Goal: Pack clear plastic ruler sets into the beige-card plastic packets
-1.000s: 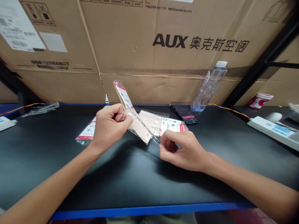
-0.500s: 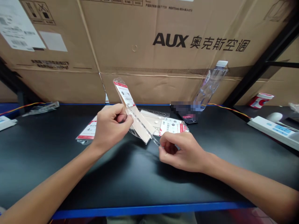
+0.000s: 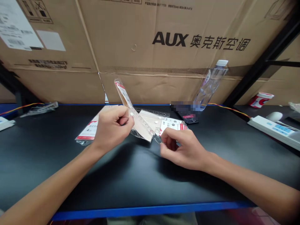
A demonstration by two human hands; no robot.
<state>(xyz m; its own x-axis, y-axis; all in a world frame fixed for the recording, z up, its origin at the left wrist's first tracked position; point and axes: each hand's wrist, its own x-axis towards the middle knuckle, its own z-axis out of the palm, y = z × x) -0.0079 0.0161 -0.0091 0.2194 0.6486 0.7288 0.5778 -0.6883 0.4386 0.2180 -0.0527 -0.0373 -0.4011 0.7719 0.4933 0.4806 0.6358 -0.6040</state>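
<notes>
Both hands hold one clear plastic packet (image 3: 138, 120) with a red-and-white label at its top and a beige card inside, tilted up to the left above the black table (image 3: 47, 150). My left hand (image 3: 112, 128) is closed on its middle, thumb and fingers pinching it. My right hand (image 3: 180, 148) pinches the packet's lower end. Two similar packets lie flat behind: one (image 3: 89, 132) to the left of my left hand, another (image 3: 168, 123) just beyond my right hand.
Large cardboard boxes (image 3: 150, 47) wall off the back. A clear water bottle (image 3: 211, 84) leans against them, a phone (image 3: 187, 117) lies below it. A white power strip (image 3: 274, 129) and a red-and-white cup (image 3: 260, 100) sit at the right. A clear wrapper (image 3: 39, 109) lies at far left.
The packet has turned a little more edge-on and my right hand has shifted slightly up and toward the left hand. Both grips are unchanged.
</notes>
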